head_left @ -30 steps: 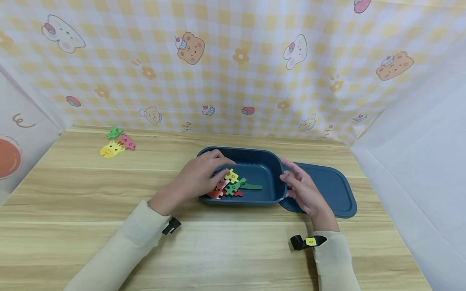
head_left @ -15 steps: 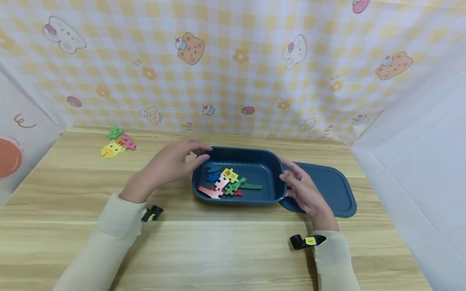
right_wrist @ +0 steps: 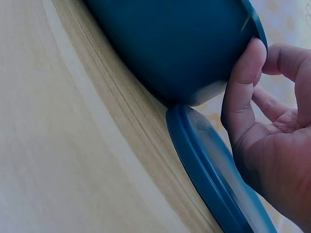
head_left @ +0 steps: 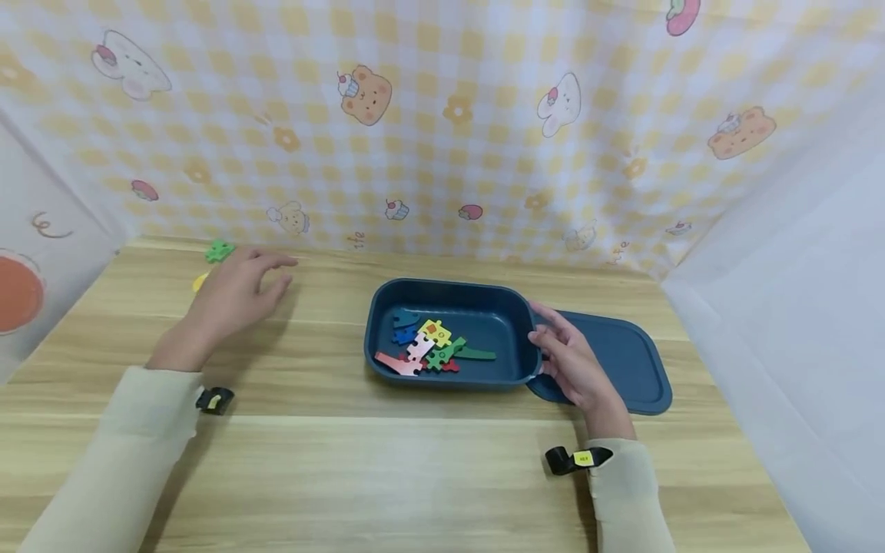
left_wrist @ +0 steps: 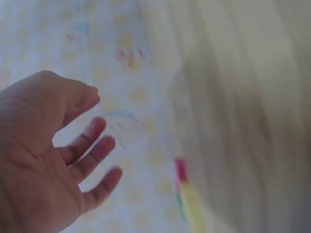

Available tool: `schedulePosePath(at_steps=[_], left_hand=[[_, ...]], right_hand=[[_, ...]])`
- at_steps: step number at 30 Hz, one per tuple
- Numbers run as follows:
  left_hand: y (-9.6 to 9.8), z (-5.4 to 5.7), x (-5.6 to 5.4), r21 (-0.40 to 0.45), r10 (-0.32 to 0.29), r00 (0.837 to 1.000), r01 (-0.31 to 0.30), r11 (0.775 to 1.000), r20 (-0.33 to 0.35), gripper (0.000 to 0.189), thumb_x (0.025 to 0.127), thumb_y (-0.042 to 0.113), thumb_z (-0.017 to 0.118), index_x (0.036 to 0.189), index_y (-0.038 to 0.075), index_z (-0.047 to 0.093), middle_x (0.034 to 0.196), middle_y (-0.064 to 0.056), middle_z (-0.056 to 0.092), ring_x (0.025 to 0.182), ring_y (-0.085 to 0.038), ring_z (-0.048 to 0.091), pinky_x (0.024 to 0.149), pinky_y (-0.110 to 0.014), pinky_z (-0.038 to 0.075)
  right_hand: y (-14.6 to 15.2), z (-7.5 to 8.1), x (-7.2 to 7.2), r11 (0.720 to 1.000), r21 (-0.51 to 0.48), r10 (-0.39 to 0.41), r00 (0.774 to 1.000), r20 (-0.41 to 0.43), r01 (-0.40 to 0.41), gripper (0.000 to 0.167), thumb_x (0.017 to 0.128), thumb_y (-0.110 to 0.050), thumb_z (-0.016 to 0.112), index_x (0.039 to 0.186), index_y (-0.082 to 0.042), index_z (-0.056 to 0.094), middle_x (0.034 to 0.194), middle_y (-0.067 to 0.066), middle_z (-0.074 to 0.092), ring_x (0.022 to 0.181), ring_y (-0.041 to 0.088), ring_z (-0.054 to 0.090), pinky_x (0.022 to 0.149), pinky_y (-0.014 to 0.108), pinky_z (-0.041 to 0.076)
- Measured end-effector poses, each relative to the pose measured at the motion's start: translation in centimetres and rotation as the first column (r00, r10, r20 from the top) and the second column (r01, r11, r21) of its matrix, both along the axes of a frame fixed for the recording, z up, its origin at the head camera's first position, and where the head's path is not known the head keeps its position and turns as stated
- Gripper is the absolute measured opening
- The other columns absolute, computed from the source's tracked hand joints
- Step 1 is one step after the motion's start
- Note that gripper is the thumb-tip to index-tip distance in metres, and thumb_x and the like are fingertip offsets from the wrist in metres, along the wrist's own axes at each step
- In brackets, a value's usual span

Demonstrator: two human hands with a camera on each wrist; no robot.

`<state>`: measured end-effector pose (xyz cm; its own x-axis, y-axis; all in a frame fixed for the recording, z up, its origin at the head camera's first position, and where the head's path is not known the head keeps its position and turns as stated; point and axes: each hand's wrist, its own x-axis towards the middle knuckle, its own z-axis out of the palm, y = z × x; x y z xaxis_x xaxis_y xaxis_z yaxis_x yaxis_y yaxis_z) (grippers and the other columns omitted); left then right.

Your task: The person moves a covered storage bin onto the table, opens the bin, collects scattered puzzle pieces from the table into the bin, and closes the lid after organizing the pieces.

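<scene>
My left hand [head_left: 231,296] hovers over the left part of the table, fingers loosely spread and holding nothing. Beneath and behind it, a green puzzle piece [head_left: 220,250] and the edge of a yellow puzzle piece [head_left: 200,282] show. The left wrist view gives a blurred pink piece [left_wrist: 180,170] and yellow piece [left_wrist: 193,206]. My right hand [head_left: 572,361] holds the right end of a dark blue box [head_left: 512,371], thumb at the rim in the right wrist view. Inside lie several puzzle pieces, among them a yellow one [head_left: 435,332], a pink one [head_left: 419,347] and green ones [head_left: 475,354].
The box's dark blue lid [head_left: 632,369] lies flat to its right, partly under the box's end and my right hand. A checked curtain [head_left: 456,153] hangs along the table's back edge. White cloth [head_left: 781,346] borders the right side.
My left hand has come out of the box and swung left over the loose pieces, now covering most of the yellow giraffe-face piece and the pink one. The right hand stays at the box.
</scene>
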<state>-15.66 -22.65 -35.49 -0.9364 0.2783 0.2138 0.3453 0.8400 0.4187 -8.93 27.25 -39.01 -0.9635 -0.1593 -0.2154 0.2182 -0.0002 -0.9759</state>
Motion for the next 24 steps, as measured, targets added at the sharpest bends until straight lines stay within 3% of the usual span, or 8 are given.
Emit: schedulePosePath(at_steps=[3, 8, 14, 18, 24], left_hand=[[-1.8, -1.0, -0.5, -0.028, 0.049, 0.999, -0.048, 0.998, 0.022, 0.039, 0.105, 0.020, 0.064, 0.140, 0.004, 0.064, 0.146, -0.032, 0.054, 0.127, -0.051, 0.052, 0.103, -0.074, 0.039], [-4.6, -2.3, -1.0, -0.090, 0.134, 0.983, -0.124, 0.988, 0.123, 0.061, 0.104, 0.024, 0.061, 0.157, 0.001, 0.041, 0.155, -0.046, 0.034, 0.138, -0.069, 0.032, 0.104, -0.088, 0.027], [-6.9, -2.9, -1.4, -0.121, 0.156, 0.952, -0.128, 0.984, 0.264, 0.071, 0.109, 0.033, 0.051, 0.165, 0.000, 0.024, 0.157, -0.050, 0.020, 0.138, -0.074, 0.023, 0.103, -0.090, 0.025], [-7.8, -3.3, -1.4, -0.132, 0.139, 0.934, -0.100, 0.986, 0.328, 0.072, 0.112, 0.042, 0.042, 0.167, 0.001, 0.020, 0.160, -0.050, 0.016, 0.140, -0.074, 0.019, 0.105, -0.090, 0.022], [-8.3, -3.7, -1.3, -0.133, 0.136, 0.938, -0.098, 0.986, 0.320, 0.072, 0.112, 0.045, 0.043, 0.161, -0.006, 0.030, 0.158, -0.048, 0.024, 0.141, -0.069, 0.026, 0.106, -0.088, 0.025]], right_hand=[[0.1, -0.1, 0.1, 1.000, -0.006, -0.008, 1.000, -0.003, 0.008, 0.063, 0.110, -0.016, 0.055, 0.167, -0.016, 0.029, 0.098, -0.013, 0.057, 0.076, 0.002, 0.058, 0.061, 0.015, 0.054], [0.1, -0.2, 0.1, 1.000, -0.006, -0.012, 1.000, -0.001, 0.012, 0.062, 0.110, -0.014, 0.056, 0.167, -0.016, 0.031, 0.098, -0.012, 0.059, 0.071, 0.003, 0.059, 0.061, 0.016, 0.055], [0.1, -0.2, 0.2, 1.000, 0.001, -0.028, 1.000, -0.009, 0.028, 0.062, 0.109, -0.012, 0.056, 0.167, -0.015, 0.031, 0.097, -0.012, 0.058, 0.069, 0.001, 0.057, 0.059, 0.016, 0.054], [0.2, -0.1, 0.2, 1.000, -0.006, -0.024, 1.000, -0.010, 0.024, 0.063, 0.110, -0.013, 0.056, 0.167, -0.015, 0.030, 0.098, -0.012, 0.058, 0.069, 0.000, 0.057, 0.059, 0.016, 0.054], [0.1, -0.2, 0.1, 1.000, -0.005, -0.022, 1.000, -0.016, 0.022, 0.063, 0.109, -0.012, 0.056, 0.167, -0.015, 0.031, 0.097, -0.012, 0.059, 0.068, 0.001, 0.058, 0.059, 0.016, 0.054]])
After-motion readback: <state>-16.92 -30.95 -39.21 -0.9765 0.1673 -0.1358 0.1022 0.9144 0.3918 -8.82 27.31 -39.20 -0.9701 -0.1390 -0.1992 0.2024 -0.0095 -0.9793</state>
